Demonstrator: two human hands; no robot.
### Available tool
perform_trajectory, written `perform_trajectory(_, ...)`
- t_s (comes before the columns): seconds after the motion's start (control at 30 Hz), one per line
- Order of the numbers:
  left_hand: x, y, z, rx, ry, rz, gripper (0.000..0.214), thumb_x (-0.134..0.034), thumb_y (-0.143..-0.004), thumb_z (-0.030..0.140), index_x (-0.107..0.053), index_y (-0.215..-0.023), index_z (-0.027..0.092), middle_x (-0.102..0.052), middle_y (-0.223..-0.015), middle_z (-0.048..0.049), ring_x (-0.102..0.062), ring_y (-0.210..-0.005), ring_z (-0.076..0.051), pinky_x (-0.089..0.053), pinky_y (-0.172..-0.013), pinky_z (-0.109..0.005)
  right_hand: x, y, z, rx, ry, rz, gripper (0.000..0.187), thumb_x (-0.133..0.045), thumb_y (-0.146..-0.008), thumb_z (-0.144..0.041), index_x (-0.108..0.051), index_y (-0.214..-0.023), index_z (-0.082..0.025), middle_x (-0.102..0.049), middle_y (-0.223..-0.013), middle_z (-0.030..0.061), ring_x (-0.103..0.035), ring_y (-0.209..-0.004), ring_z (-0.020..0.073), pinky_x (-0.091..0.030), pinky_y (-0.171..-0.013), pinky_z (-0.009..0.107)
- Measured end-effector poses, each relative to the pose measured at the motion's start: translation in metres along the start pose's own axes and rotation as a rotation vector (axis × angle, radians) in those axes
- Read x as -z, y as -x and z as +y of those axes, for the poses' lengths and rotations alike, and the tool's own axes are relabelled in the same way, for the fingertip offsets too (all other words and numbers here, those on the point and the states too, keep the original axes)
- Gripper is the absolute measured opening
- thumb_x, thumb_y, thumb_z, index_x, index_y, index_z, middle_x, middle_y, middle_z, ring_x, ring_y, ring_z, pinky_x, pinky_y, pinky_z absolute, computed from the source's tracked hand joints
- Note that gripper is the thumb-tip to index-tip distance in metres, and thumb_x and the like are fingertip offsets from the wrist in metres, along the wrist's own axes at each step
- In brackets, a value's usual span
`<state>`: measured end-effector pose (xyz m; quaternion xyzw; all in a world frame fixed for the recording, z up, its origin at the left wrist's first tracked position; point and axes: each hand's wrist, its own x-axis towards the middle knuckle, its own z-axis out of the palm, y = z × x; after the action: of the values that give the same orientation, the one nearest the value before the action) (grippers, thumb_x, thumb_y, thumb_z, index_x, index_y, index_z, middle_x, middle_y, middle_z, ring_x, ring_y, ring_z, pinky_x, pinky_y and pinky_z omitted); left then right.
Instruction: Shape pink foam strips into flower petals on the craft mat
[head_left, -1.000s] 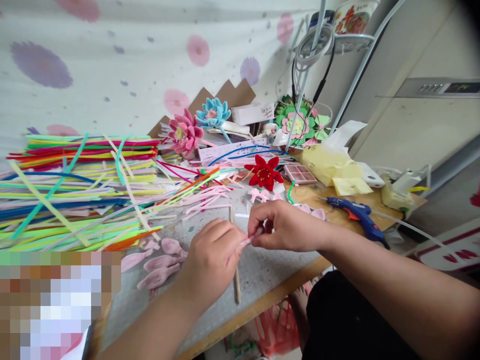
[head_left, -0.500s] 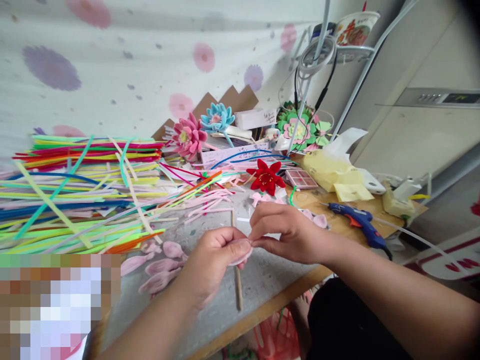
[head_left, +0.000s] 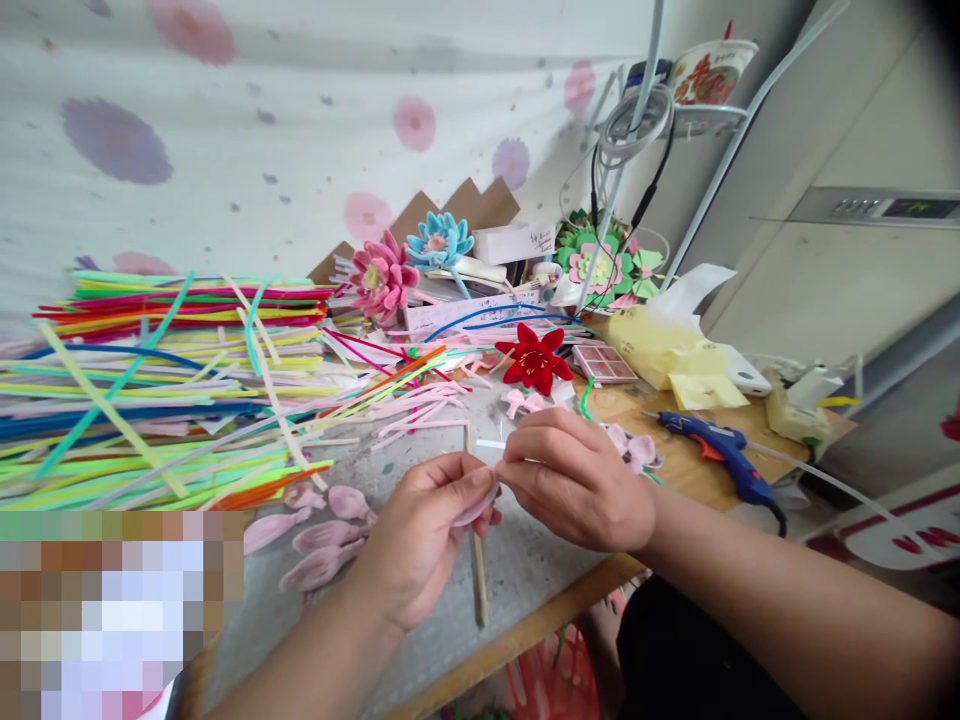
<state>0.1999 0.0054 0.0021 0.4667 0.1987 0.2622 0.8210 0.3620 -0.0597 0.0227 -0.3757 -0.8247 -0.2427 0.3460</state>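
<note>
Over the grey mat point(head_left: 405, 650), my left hand point(head_left: 420, 530) pinches a pale pink pipe-cleaner petal point(head_left: 472, 512) between thumb and fingers. My right hand point(head_left: 577, 475) is closed at the petal's narrow end, its fingertips touching those of the left. Most of the petal is hidden by the fingers. Beneath the hands a thin wooden stick point(head_left: 479, 585) lies on the mat. Several finished pink petals point(head_left: 330, 537) rest left of my left hand. A red pipe-cleaner flower point(head_left: 534, 358) lies beyond my right hand, with a small pink flower point(head_left: 637, 447) beside the right wrist.
Bundles of coloured pipe cleaners point(head_left: 165, 390) cover the left side. A blue glue gun point(head_left: 709, 450) lies at the right, its cord trailing. Pink and blue flowers point(head_left: 439, 241) stand at the back near a metal pole point(head_left: 615, 180). A yellow plastic packet point(head_left: 660, 350) sits back right.
My right hand has rotated, its fingers curling further round and its wrist dropping slightly. My left hand still holds the petal in nearly the same spot. The view has shifted a little.
</note>
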Motion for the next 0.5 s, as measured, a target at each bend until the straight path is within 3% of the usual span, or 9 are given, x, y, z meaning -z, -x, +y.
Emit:
perform_trajectory(0.3,-0.0003,0.0063,0.0016,0.096,0.272,-0.219,0.027,-0.058,-0.081,0.022,-0.049,-0.056,0.015,-0.036,-0.047,0.0056,-0.036,-0.045,-0.007,-0.040,-0.061,-0.027,0.0040,-0.0025,-0.0023,0.085,-0.018,0.109,0.016,-0.055,-0.081,-0.010,-0.061,-0.095,-0.014,-0.059,-0.088,0.0083,-0.055,-0.088,0.0187,-0.053,-0.073,0.032)
perform_trajectory(0.5,-0.0018,0.0087,0.0020,0.105,0.321,-0.245,0.031,-0.060,-0.080,0.024,-0.043,-0.055,0.016,-0.035,-0.047,0.0060,-0.037,-0.044,-0.007,-0.042,-0.059,-0.026,-0.0011,-0.0007,-0.0005,0.126,-0.005,0.194,0.016,-0.055,-0.081,-0.011,-0.062,-0.094,-0.018,-0.059,-0.088,0.0065,-0.056,-0.088,0.0187,-0.054,-0.075,0.034)
